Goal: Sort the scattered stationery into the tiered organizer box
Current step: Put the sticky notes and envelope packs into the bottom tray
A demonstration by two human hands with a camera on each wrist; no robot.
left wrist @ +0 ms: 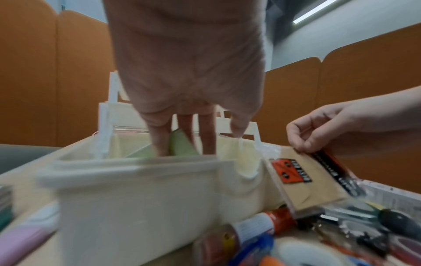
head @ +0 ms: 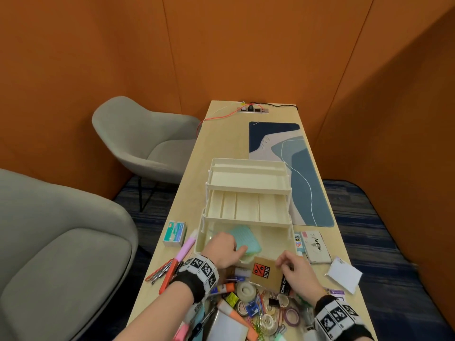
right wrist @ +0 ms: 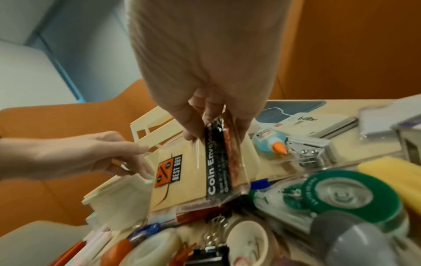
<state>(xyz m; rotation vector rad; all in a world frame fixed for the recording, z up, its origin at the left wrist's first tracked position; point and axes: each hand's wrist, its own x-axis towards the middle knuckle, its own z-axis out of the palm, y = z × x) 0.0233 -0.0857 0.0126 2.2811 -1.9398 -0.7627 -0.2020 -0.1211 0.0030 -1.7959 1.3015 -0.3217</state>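
Left hand point(left wrist: 189, 75) fingers poke down into the cream organizer box point(left wrist: 136, 194), touching something pale green point(left wrist: 182, 145); right hand point(left wrist: 318, 126) at 3 o'clock pinches an envelope pack point(left wrist: 307, 181).

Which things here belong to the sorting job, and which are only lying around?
Job:
organizer
teal pad in its bottom tier, under the left hand
envelope pack, pinched by the right hand
tape roll
glue bottle
staples box

Lying about:
desk mat
chair
power strip
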